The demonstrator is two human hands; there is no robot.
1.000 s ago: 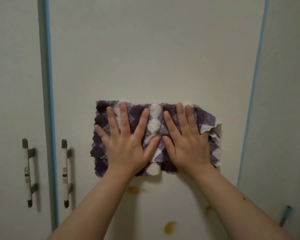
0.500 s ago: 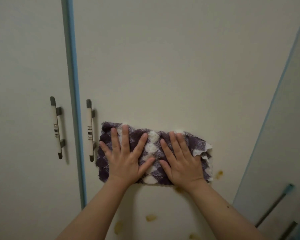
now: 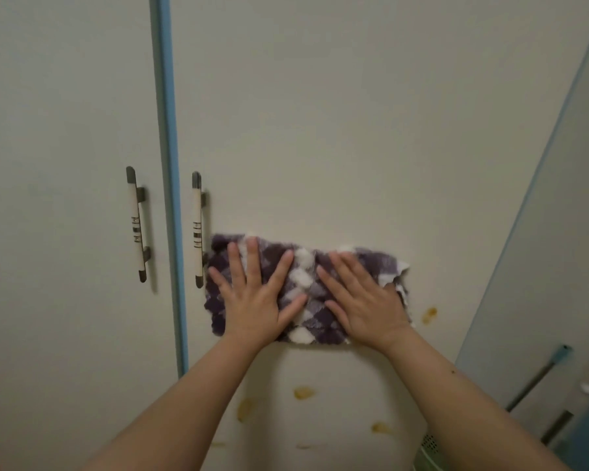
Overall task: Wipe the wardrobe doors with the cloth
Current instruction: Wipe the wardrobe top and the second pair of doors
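A purple and white checked cloth (image 3: pixel 305 290) is spread flat against the cream wardrobe door (image 3: pixel 337 130). My left hand (image 3: pixel 255 297) presses its left half with fingers spread. My right hand (image 3: pixel 361 300) presses its right half the same way. The cloth's left edge lies just right of the door's handle (image 3: pixel 197 229). Several yellow-brown stains (image 3: pixel 303 392) mark the door below the cloth, and one (image 3: pixel 428 314) sits to its right.
A second cream door (image 3: pixel 65 198) with its own handle (image 3: pixel 136 226) stands at left, past a blue strip (image 3: pixel 169 164). A pale wall (image 3: pixel 541 266) angles in at right. A long-handled tool (image 3: pixel 538 379) leans at lower right above a green perforated bin rim (image 3: pixel 429 450).
Both hands have slid the cloth down the door toward the stains, keeping it flat. The view has shifted, so the handles now sit further right and higher.
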